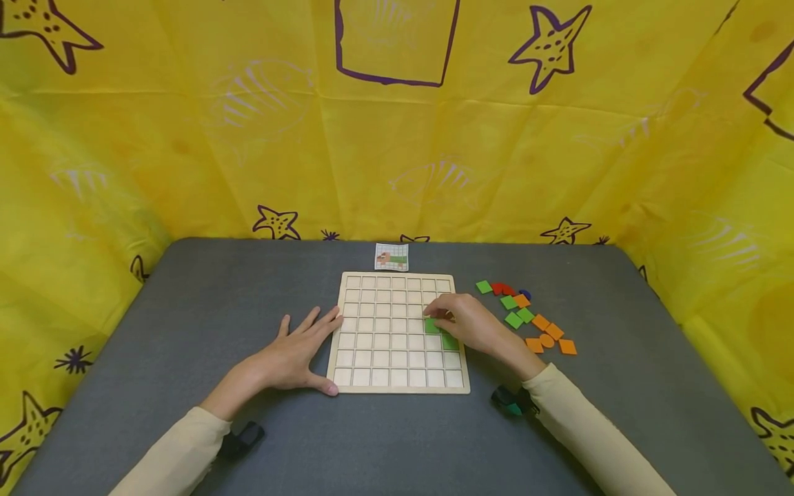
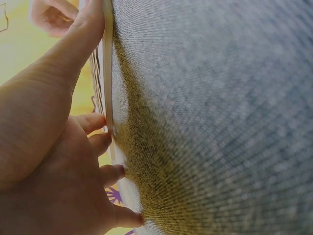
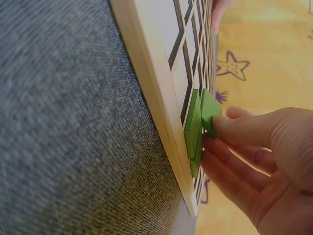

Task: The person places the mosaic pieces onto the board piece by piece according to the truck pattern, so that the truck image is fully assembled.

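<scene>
A pale wooden grid board (image 1: pixel 380 389) lies on the grey table. My left hand (image 1: pixel 296 358) has its fingers spread along the board's left edge, thumb at the near left corner; in the left wrist view the fingertips (image 2: pixel 113 172) touch the edge and table. Over the board's right side, my right hand (image 1: pixel 468 322) pinches a green square tile (image 3: pixel 209 111) between thumb and fingers, tilted above the grid. Beneath it, green tiles (image 3: pixel 194 122) sit in cells beside the right edge, partly covered by the hand in the head view.
Right of the board lie several loose pieces: green squares (image 1: pixel 513 319), orange squares (image 1: pixel 567 346), an orange round piece (image 1: pixel 546 340), red curved pieces (image 1: pixel 504 288) and a blue piece (image 1: pixel 525 294). A small printed card (image 1: pixel 391 257) lies behind the board. A yellow patterned cloth (image 1: pixel 372 151) surrounds the table.
</scene>
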The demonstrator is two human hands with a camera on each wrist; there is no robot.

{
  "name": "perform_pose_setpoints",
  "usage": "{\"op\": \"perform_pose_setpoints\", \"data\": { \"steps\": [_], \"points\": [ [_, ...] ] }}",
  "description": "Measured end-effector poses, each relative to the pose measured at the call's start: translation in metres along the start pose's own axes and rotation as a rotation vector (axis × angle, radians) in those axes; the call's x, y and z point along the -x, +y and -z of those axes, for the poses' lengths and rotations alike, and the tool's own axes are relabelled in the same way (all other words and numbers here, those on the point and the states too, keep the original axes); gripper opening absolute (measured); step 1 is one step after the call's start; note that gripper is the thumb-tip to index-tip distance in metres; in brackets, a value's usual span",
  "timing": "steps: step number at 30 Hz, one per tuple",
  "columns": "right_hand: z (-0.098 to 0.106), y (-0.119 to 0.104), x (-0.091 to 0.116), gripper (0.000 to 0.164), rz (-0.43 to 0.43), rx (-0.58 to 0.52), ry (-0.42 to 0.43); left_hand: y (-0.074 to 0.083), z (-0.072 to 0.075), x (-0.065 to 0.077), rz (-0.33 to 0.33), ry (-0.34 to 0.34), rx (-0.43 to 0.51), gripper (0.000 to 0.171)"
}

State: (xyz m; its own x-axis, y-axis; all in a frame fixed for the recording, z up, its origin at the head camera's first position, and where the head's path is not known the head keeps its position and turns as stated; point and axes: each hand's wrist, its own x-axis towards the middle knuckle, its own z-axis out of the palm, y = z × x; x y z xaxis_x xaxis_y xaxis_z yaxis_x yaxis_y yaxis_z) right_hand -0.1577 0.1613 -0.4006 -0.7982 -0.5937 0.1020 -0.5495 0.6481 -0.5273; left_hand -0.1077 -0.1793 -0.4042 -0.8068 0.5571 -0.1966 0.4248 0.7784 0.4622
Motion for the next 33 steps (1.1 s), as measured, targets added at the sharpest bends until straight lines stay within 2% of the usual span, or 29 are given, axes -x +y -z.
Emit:
{"op": "perform_pose_setpoints", "data": {
  "steps": [10, 23, 27, 33],
  "points": [
    [-0.004, 0.0, -0.001, 0.018, 0.006, 0.056, 0.032, 0.0, 0.001, 0.0, -0.005, 0.004, 0.0, 0.119],
    [-0.004, -0.006, -0.003, 0.018, -0.017, 0.093, -0.008, 0.001, 0.0, 0.0, -0.001, 0.0, -0.001, 0.118],
    [0.002, -0.007, -0.001, 0.02, -0.047, 0.062, -0.039, 0.002, 0.0, 0.001, -0.001, -0.006, 0.007, 0.117],
    [0.022, -0.004, 0.006, 0.022, -0.083, 0.017, -0.017, 0.003, 0.001, 0.001, 0.0, -0.002, 0.002, 0.117]
  ]
}}
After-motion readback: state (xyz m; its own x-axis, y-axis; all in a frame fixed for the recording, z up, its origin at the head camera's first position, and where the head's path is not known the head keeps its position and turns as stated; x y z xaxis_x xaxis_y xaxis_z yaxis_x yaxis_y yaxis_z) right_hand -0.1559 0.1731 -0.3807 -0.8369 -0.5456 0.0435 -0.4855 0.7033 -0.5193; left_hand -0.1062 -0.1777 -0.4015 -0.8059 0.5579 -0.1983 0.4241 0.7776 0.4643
